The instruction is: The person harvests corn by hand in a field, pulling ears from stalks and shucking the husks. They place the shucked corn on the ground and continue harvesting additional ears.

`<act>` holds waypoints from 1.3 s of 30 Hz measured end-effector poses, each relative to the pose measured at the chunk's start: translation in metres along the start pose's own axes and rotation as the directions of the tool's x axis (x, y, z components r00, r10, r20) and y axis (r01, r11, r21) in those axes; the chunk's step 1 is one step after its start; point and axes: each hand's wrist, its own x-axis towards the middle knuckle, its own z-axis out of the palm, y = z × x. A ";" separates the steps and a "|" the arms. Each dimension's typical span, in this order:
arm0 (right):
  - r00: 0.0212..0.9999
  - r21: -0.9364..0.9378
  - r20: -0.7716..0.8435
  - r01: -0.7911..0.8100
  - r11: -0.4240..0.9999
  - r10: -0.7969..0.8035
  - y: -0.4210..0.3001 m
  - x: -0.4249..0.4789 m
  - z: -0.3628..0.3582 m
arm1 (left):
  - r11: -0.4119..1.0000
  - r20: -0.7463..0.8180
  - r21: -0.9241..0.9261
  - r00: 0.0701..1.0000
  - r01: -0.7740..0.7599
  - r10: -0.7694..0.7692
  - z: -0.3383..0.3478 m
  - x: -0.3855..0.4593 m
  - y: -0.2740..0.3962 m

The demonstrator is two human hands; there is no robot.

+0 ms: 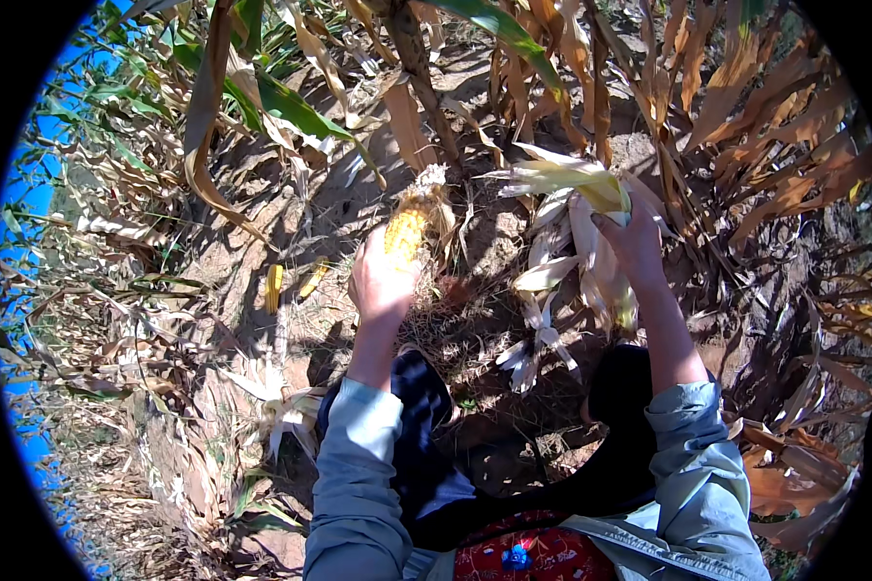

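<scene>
My left hand (386,279) is closed around a bare yellow ear of corn (405,231), whose pale, ragged tip points up and away from me. Pale green corn husks (588,181) are gripped in my right hand (632,236), their loose ends pointing left. Below that hand more dry husks (599,269) hang or lie; whether they join the gripped ones is unclear. On the ground left of my left hand are two yellow ears of corn, one upright in view (274,289) and one slanted (314,278).
A corn stalk (425,87) rises beyond my hands, with a green leaf (298,116) to its left. Brown dry leaves (763,109) crowd the right side. Discarded husks (291,414) lie at lower left, others (541,338) between my legs' far ends.
</scene>
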 end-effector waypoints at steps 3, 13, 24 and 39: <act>1.000 -0.017 0.002 -0.002 1.000 0.002 0.002 0.001 -0.010 | 0.996 0.088 -0.025 0.993 0.083 -0.080 -0.014 0.004 -0.002; 0.718 0.130 0.569 0.403 0.906 -0.401 -0.025 -0.039 0.022 | 0.933 -0.006 -0.155 0.944 -0.326 0.329 0.001 -0.007 0.018; 0.834 0.386 0.252 0.379 0.841 -0.491 -0.051 -0.024 0.014 | 0.723 -0.113 -0.047 0.723 -0.689 0.681 0.010 -0.011 0.036; 0.794 0.362 0.383 0.343 0.867 -0.473 -0.048 -0.026 0.010 | 0.875 0.433 -0.418 0.792 -0.246 0.430 0.008 -0.016 0.029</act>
